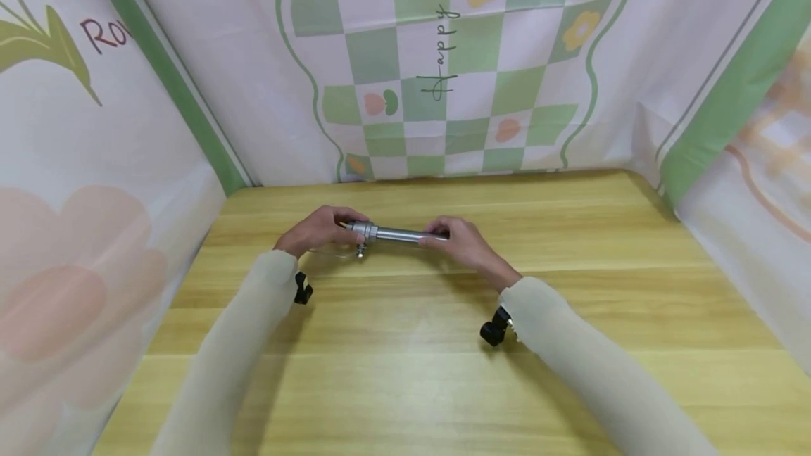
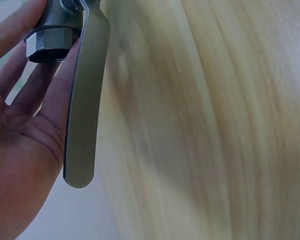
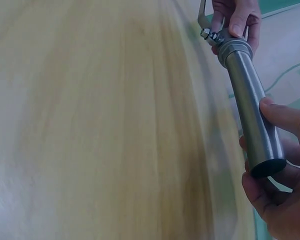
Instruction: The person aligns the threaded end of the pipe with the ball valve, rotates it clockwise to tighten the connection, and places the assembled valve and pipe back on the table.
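Observation:
A metal ball valve (image 2: 57,31) with a long flat lever handle (image 2: 87,100) is gripped by my left hand (image 1: 322,229). Its hexagonal open end faces the palm in the left wrist view. A straight steel pipe (image 1: 399,234) joins the valve's other end, in line with it. My right hand (image 1: 461,241) holds the pipe near its free end, thumb on one side and fingers beneath. In the right wrist view the pipe's round end (image 3: 268,167) looks dark. Valve and pipe are held roughly level above the table; how far the pipe sits inside the valve is hidden.
The wooden table (image 1: 405,357) spreads below both hands. A printed cloth (image 1: 443,55) with green checks hangs behind its far edge, and more cloth (image 1: 82,266) borders the sides. Small black devices (image 1: 494,329) are strapped at both wrists.

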A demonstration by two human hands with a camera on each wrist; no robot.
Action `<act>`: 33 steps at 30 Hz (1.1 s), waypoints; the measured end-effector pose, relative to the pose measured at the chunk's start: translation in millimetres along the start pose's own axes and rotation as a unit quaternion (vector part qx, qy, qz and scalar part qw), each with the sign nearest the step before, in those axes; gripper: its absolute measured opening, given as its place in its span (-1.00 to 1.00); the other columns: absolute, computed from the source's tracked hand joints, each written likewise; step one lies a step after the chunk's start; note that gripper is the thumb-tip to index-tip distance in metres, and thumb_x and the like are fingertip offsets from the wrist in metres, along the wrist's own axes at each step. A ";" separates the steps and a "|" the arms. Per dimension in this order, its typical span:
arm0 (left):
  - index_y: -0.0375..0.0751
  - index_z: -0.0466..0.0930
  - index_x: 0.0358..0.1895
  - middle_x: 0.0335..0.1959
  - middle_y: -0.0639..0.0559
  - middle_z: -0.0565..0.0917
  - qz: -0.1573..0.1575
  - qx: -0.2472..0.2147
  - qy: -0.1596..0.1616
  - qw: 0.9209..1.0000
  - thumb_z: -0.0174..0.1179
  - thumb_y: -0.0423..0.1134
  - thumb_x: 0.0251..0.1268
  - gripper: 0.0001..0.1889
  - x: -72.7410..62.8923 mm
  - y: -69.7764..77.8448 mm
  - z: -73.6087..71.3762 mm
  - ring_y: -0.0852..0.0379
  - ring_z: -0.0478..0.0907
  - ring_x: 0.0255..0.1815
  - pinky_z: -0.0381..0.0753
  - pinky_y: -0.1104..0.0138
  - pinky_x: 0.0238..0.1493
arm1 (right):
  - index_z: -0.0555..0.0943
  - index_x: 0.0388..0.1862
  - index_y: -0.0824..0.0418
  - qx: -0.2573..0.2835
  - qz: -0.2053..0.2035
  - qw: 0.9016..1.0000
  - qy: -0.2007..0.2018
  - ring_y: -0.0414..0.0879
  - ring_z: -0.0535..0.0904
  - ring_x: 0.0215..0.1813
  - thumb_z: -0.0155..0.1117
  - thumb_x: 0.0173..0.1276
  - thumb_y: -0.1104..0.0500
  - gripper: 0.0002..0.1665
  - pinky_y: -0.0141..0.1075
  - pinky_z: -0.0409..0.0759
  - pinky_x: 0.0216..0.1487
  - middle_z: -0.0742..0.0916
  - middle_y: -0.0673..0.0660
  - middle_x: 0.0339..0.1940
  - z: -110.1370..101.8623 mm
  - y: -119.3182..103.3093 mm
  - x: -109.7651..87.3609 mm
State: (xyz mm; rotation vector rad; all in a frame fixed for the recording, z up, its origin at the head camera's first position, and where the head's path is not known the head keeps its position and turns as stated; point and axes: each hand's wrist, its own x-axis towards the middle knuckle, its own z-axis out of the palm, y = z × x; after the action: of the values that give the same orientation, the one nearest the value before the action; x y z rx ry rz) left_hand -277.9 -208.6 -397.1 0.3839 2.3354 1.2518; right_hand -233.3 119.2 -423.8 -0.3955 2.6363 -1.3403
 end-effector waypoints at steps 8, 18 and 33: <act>-0.01 0.68 0.40 0.29 -0.08 0.69 -0.016 0.003 0.003 1.000 0.52 -0.10 0.43 -0.49 4.9 -8.2 2.1 -0.03 0.60 0.21 0.61 0.18 0.21 | 0.71 0.18 0.23 -0.025 0.001 1.000 -0.001 0.10 0.70 0.15 0.46 0.57 -0.01 -0.59 0.00 0.64 0.24 0.81 0.21 0.11 5.7 2.7 4.2; -0.06 0.68 0.41 0.27 -0.13 0.69 -0.021 -0.006 -0.005 1.000 0.51 -0.11 0.43 -0.48 10.5 -9.3 4.0 -0.01 0.62 0.18 0.66 0.25 0.14 | 0.72 0.20 0.24 -0.032 0.005 0.999 -0.001 0.08 0.71 0.13 0.45 0.58 -0.02 -0.58 -0.02 0.68 0.23 0.80 0.20 0.12 4.4 7.5 5.5; -0.03 0.62 0.48 0.40 -0.09 0.66 -0.016 0.019 0.000 1.000 0.44 0.01 0.50 -0.44 2.2 -16.9 -5.5 -0.07 0.57 0.33 0.56 0.04 0.39 | 0.75 0.20 0.18 -0.016 0.005 1.000 0.003 0.05 0.72 0.13 0.43 0.59 -0.05 -0.60 -0.02 0.69 0.22 0.82 0.15 0.10 7.4 5.4 6.9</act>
State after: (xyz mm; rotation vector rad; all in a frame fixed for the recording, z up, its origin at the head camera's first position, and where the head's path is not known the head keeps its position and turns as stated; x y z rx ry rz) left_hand -283.1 -220.8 -409.2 0.3577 2.3601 1.1943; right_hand -238.9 114.4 -432.7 -0.3817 2.6652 -1.2990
